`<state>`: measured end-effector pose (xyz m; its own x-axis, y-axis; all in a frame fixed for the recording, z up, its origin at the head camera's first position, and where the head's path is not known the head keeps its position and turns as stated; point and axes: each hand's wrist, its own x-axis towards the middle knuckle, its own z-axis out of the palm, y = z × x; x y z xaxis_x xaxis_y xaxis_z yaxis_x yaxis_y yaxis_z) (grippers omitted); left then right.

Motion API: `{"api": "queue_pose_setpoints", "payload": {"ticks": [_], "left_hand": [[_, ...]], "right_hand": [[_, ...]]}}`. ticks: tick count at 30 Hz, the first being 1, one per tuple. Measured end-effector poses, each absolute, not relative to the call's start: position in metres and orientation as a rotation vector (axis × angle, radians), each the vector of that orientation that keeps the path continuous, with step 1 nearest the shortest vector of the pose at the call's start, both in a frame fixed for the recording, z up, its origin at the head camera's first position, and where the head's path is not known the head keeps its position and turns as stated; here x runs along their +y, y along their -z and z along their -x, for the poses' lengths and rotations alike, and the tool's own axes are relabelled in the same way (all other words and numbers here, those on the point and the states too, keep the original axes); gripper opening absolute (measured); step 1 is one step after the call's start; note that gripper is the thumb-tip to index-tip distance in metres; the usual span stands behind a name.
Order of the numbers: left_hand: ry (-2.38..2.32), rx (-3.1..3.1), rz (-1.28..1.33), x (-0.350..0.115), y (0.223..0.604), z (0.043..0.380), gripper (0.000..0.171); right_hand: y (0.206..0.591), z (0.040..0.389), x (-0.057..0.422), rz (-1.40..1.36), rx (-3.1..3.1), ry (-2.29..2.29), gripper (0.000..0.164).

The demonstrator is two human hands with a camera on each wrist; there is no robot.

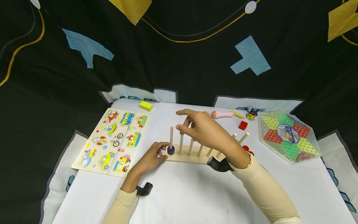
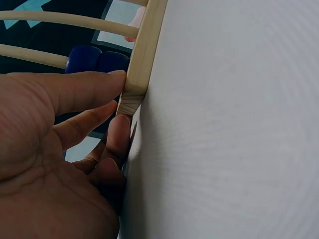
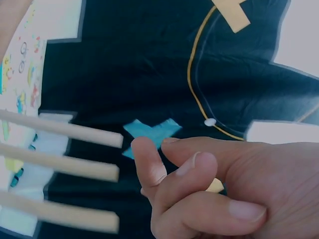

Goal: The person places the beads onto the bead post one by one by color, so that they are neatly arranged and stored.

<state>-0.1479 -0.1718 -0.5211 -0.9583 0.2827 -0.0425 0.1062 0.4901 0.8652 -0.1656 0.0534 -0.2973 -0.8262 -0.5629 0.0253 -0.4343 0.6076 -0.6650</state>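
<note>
A wooden peg board (image 1: 187, 158) lies on the table with a row of several upright pegs. Two dark blue beads (image 1: 171, 150) are stacked at the bottom of its leftmost peg. At the board's left end, my left hand (image 1: 151, 158) pinches the wood between thumb and fingers; the left wrist view shows fingertips on the board's end beside the blue beads (image 2: 94, 59). Above the middle pegs hovers my right hand (image 1: 205, 129), with relaxed, slightly bent fingers and nothing visible between them. In the right wrist view it is beside the peg tips, apart from them.
A picture puzzle board (image 1: 112, 143) lies at left, a yellow block (image 1: 146, 106) behind it. At the back right are a pink microphone-like toy (image 1: 222, 114), a small figurine (image 1: 251, 114) and a red block (image 1: 242, 125). Red beads (image 1: 246, 148) lie near a hexagonal game box (image 1: 289, 137).
</note>
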Motion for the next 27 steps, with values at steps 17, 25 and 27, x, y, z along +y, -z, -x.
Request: {"api": "queue_pose_setpoints", "payload": {"ticks": [17,25,27], "left_hand": [[-1.491,2.541,-0.408,-0.178,0.523,0.151,0.050],[-1.527,2.526,-0.410,-0.176,0.524,0.150,0.050],[-1.519,2.519,-0.396,-0.175,0.524,0.150,0.049]], "right_hand": [[0.326,0.145,0.228,0.272,2.882,1.302,0.032],[0.423,0.115,0.277,-0.111,2.714,1.355,0.045],[0.442,0.106,0.285,-0.196,2.672,1.383,0.048]]}}
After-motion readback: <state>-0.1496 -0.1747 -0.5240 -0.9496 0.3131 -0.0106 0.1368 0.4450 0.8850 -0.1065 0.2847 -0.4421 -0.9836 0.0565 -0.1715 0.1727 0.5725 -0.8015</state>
